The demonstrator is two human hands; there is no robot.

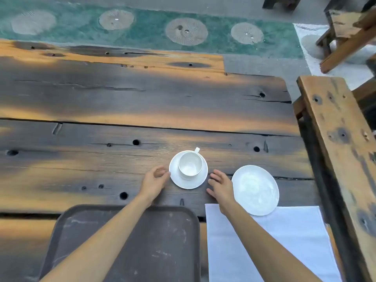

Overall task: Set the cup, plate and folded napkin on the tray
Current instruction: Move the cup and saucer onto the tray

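Observation:
A white cup [190,163] stands on a white saucer [184,183] in the middle of the wooden table, its handle pointing away from me. My left hand [154,181] is at the saucer's left rim, fingers curled and touching or nearly touching it. My right hand [220,187] hovers open just right of the saucer, holding nothing. A white plate [255,190] lies to the right, its near edge resting on a flat white napkin [284,241]. A dark brown tray [162,251] sits at the near edge under my left forearm, nothing on it.
The rough plank table [142,102] stretches far and left, with knot holes and gaps. A wooden bench [335,139] runs along the table's right side. More wooden furniture [345,31] stands at the back right on the floor.

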